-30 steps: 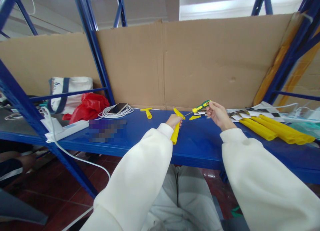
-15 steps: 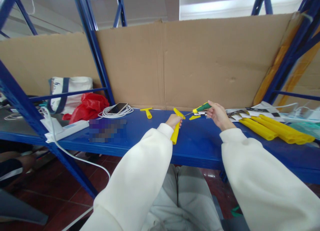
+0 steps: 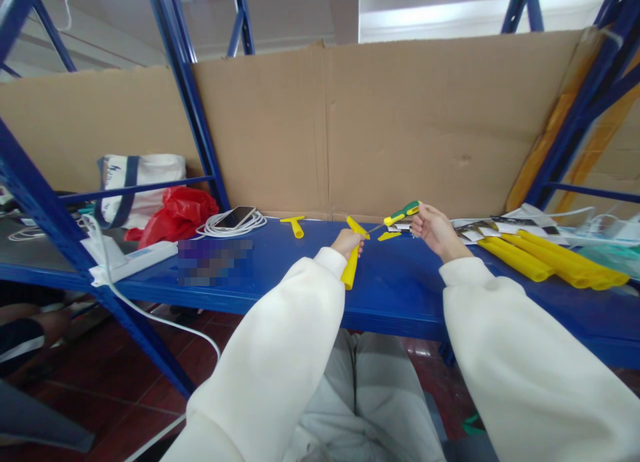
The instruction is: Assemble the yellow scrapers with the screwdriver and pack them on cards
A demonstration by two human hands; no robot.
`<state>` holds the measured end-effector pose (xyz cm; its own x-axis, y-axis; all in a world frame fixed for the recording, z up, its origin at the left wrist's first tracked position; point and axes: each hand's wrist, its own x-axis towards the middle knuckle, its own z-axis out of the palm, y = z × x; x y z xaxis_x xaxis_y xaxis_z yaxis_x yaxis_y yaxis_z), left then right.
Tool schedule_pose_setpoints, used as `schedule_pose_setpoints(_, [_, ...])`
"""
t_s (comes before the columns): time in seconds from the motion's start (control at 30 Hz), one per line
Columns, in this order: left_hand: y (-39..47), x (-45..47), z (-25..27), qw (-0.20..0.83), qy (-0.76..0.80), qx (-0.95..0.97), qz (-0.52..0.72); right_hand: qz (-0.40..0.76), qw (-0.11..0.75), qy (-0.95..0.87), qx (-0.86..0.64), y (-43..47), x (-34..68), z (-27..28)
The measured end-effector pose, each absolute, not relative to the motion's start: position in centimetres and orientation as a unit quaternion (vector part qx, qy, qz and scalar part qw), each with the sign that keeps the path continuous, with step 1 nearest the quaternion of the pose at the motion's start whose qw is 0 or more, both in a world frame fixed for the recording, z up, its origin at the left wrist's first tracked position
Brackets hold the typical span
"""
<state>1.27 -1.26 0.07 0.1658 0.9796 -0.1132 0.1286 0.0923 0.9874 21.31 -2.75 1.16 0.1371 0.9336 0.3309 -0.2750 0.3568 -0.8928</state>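
My left hand (image 3: 347, 243) is closed around a yellow T-shaped plastic handle (image 3: 351, 273), its tube end pointing toward me and its crosspiece away. In my right hand (image 3: 434, 229), the fingertips pinch the rear end of a green-and-yellow screwdriver (image 3: 401, 213). The screwdriver's thin shaft points left and meets the crosspiece near my left fingers; the exact contact of its tip is too small to make out. A small flat yellow piece (image 3: 389, 236) lies on the blue tabletop just below the screwdriver. Farther left lies a second yellow T-shaped handle (image 3: 298, 228).
Several yellow tubes (image 3: 555, 257) lie at the right, beside flat dark-and-white pieces (image 3: 483, 229). A phone (image 3: 237, 217) rests on a coiled white cable (image 3: 220, 226) at the left, near a red bag (image 3: 175, 214) and a white power strip (image 3: 143, 259). Cardboard (image 3: 400, 129) stands behind the blue table (image 3: 295, 289).
The screwdriver has turned about its length, so more yellow shows on its grip. My right fingers have shifted slightly on its end. My left hand and the handle stay in place.
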Motion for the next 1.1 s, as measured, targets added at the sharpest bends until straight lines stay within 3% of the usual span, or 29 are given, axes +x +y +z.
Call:
schedule_pose_setpoints(0.23, [-1.04, 1.33, -0.08, 0.534, 0.507, 0.544, 0.402, 0.386, 0.718, -0.442, -0.375, -2.25, 21.17, 0.91])
schedule_pose_setpoints(1.1, [-0.81, 1.23, -0.21, 0.535, 0.507, 0.541, 0.405, 0.368, 0.702, -0.477, -0.378, -2.14, 21.34, 0.74])
